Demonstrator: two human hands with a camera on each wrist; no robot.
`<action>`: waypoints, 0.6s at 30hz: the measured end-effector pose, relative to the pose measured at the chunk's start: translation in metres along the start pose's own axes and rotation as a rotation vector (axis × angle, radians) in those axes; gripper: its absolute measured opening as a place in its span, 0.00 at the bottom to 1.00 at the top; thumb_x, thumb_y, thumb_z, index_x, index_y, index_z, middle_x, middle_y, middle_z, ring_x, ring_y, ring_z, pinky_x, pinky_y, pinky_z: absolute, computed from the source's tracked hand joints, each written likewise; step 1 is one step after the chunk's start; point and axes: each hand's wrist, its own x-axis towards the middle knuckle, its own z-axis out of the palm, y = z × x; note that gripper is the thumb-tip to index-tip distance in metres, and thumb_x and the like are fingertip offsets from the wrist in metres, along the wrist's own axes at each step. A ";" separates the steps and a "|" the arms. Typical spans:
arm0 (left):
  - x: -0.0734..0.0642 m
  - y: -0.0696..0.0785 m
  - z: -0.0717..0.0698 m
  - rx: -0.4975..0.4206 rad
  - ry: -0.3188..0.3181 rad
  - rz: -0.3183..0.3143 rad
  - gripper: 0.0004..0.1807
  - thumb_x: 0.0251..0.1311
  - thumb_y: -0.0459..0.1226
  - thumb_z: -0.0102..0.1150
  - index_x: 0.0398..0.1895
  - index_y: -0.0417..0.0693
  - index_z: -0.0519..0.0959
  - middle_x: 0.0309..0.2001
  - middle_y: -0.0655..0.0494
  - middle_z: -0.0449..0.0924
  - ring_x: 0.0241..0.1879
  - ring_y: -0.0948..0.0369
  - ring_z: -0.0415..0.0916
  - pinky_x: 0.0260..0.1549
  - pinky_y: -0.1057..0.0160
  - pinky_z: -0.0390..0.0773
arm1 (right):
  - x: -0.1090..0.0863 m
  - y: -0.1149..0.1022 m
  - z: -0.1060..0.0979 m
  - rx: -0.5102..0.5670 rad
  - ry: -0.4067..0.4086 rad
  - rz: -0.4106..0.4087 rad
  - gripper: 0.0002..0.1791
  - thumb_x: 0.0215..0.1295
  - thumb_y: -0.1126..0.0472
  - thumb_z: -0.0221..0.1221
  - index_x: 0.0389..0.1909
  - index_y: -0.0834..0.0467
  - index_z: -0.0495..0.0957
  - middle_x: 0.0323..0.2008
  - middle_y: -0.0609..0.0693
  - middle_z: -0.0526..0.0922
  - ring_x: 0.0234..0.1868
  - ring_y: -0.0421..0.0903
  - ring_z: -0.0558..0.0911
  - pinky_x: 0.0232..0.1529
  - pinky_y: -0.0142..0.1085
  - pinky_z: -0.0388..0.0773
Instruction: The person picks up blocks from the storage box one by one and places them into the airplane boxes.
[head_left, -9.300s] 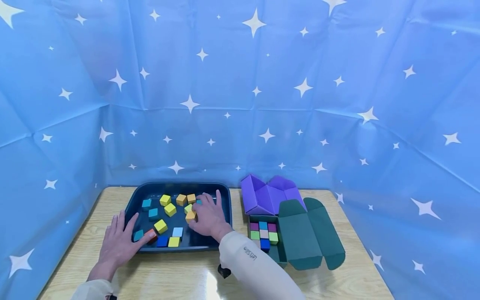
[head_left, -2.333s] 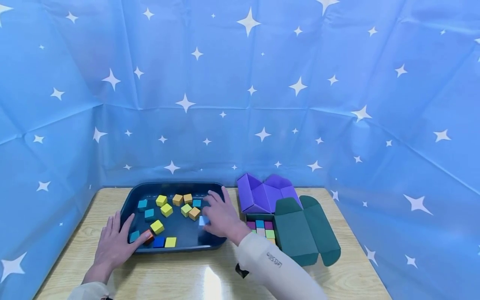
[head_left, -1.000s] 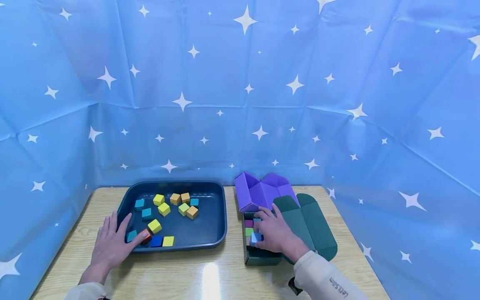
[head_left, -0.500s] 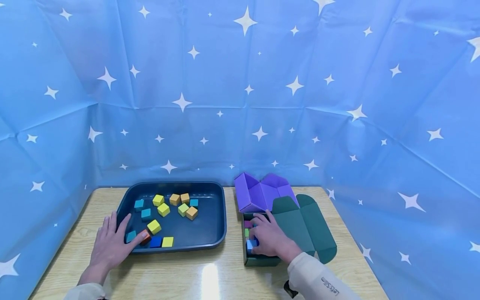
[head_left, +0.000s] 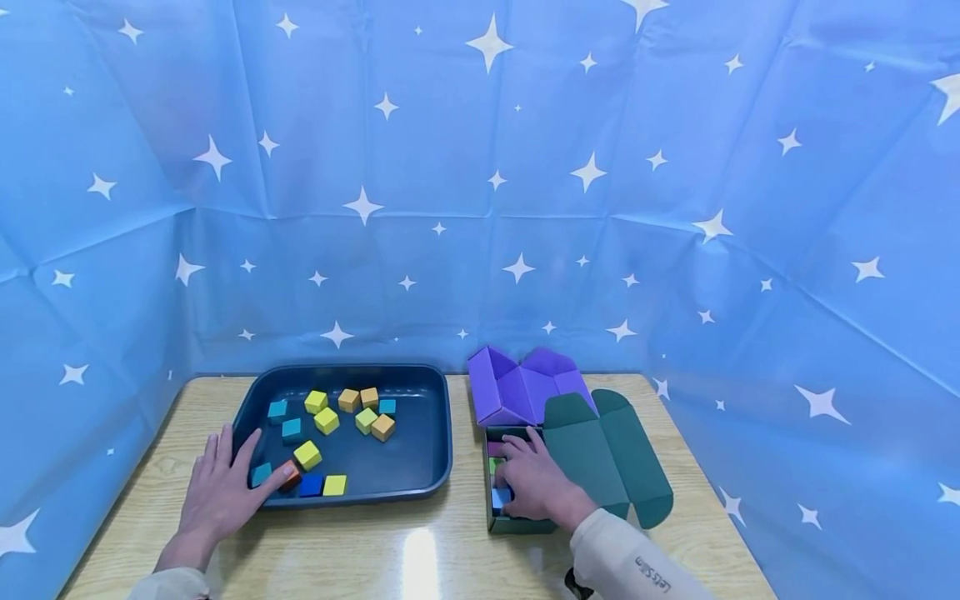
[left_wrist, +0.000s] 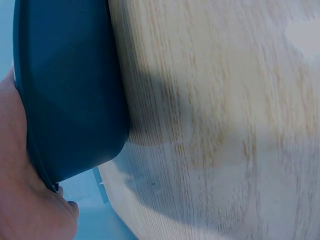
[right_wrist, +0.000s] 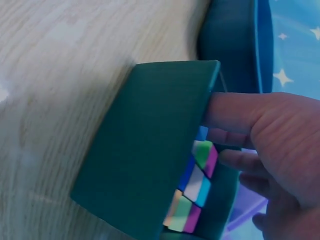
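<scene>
My left hand (head_left: 225,487) rests at the front left corner of a dark blue tray (head_left: 446,442), fingers spread along the rim and thumb beside a red cube (head_left: 291,475). On the right, my right hand (head_left: 536,479) reaches into a green cardboard box (head_left: 521,526) and pinches a light blue cube (head_left: 500,498) at its front left. In the right wrist view, that light blue cube (right_wrist: 201,133) shows between thumb and fingers. Beyond it are a green cube (right_wrist: 202,148) and other coloured cubes, partly hidden by the box wall.
Several teal, yellow and orange cubes lie scattered in the tray, with a blue cube (head_left: 311,485) near its front. The green lid (head_left: 592,458) lies folded out to the right. Behind stands an opened purple box (head_left: 517,392). A starry blue curtain (head_left: 420,167) surrounds the wooden table (head_left: 337,550).
My right hand has carried the light blue cube from the tray's right side into the green box and lowered it toward the front left. My left hand has stayed at the tray corner.
</scene>
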 end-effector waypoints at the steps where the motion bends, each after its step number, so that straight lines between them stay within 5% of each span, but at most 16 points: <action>1: 0.000 0.000 0.000 0.001 -0.001 -0.001 0.56 0.60 0.69 0.46 0.74 0.32 0.50 0.74 0.24 0.27 0.72 0.28 0.22 0.66 0.25 0.34 | 0.001 0.000 0.002 -0.005 0.000 0.001 0.10 0.47 0.48 0.73 0.31 0.43 0.85 0.60 0.49 0.78 0.72 0.55 0.65 0.73 0.63 0.50; 7: -0.001 0.002 -0.001 0.000 0.002 0.000 0.56 0.60 0.69 0.46 0.74 0.33 0.50 0.74 0.24 0.26 0.72 0.28 0.23 0.66 0.25 0.34 | 0.004 0.000 0.009 -0.038 0.023 -0.009 0.12 0.45 0.48 0.75 0.27 0.44 0.81 0.66 0.50 0.73 0.72 0.56 0.64 0.72 0.64 0.51; 18: -0.001 0.001 0.000 -0.008 0.005 0.003 0.56 0.60 0.69 0.47 0.74 0.33 0.51 0.74 0.24 0.28 0.72 0.28 0.23 0.66 0.25 0.34 | 0.006 0.001 0.012 -0.069 0.083 -0.040 0.13 0.45 0.48 0.75 0.25 0.43 0.79 0.64 0.50 0.75 0.70 0.56 0.66 0.71 0.66 0.52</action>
